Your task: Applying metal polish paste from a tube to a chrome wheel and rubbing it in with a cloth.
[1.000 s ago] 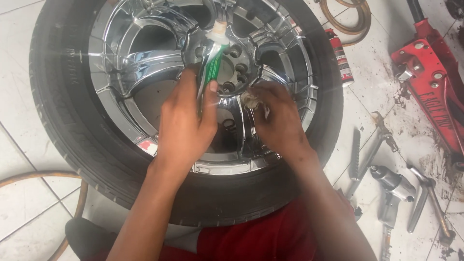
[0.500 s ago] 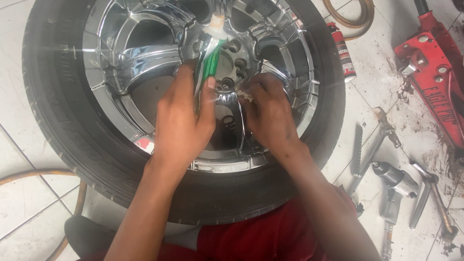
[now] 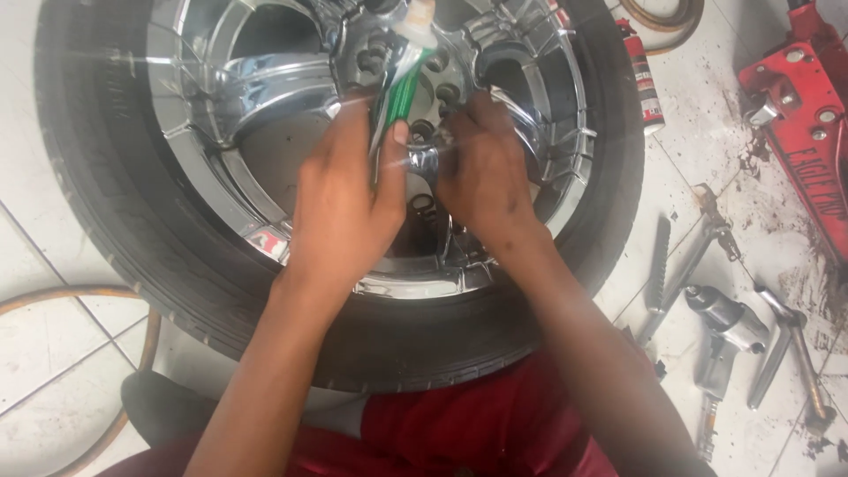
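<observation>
My left hand (image 3: 340,208) is clenched round a green tube (image 3: 393,88), thumb pressed on its side, nozzle end pointing far toward the hub (image 3: 424,163) of the chrome rim (image 3: 212,97). My right hand (image 3: 481,172) sits just right of it, fingers curled in at the hub centre, pinching something small and shiny there; too hidden to tell what it is, so I can't say more than fingers closed on it. Tube lies over the hub, touching my left palm, its cap end up by the lug holes. Step in hand, as I judge it: working the tube's stuff onto the hub part at the centre. Next move likely needs a steady squeeze with the left while the right keeps the piece in place. Rim sits in its tyre (image 3: 97,185), lying flat on the white tiled floor (image 3: 44,353), near edge against my red shorts (image 3: 477,424). Right of the tyre: a spray can (image 3: 643,84), a red jack (image 3: 808,132), an impact gun (image 3: 724,331), loose wrenches (image 3: 658,265). Near left: a hose (image 3: 79,296).
</observation>
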